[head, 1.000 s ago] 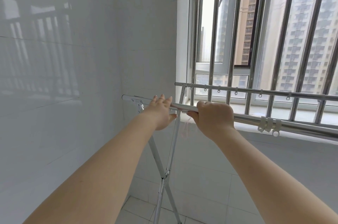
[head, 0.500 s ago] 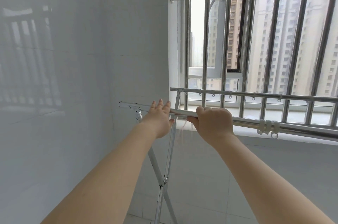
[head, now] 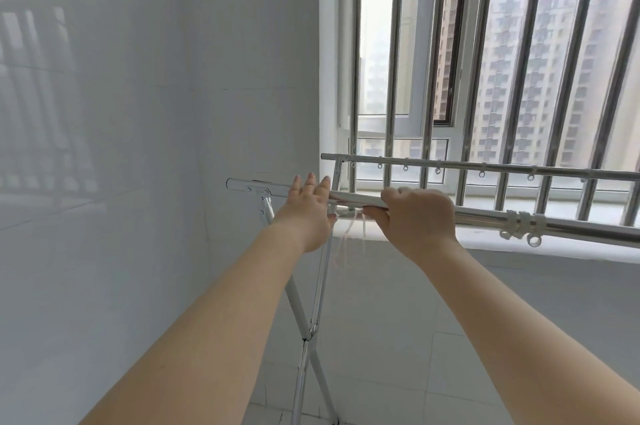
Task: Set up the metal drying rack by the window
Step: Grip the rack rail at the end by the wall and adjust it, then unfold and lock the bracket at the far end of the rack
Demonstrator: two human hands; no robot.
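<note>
The metal drying rack (head: 485, 215) stands unfolded in front of the window (head: 485, 60), with two horizontal rails and crossed legs (head: 310, 327) below. My right hand (head: 415, 216) is closed around the near rail. My left hand (head: 308, 209) lies on the same rail just to the left, fingers straight and apart, thumb under the rail. Thin pale strings (head: 349, 237) hang from the rail between the two hands. The far rail (head: 485, 166) carries small hanging rings.
A white tiled wall (head: 138, 147) runs close along the left, near the rail's end cap (head: 233, 183). Steel security bars (head: 433, 43) cover the window above a white sill (head: 502, 248). White clips (head: 523, 223) sit on the near rail to the right. Pale floor tiles lie below.
My left hand's fingers have lifted and straightened over the rail. The camera has tilted up a little; the rack and my right hand keep their places.
</note>
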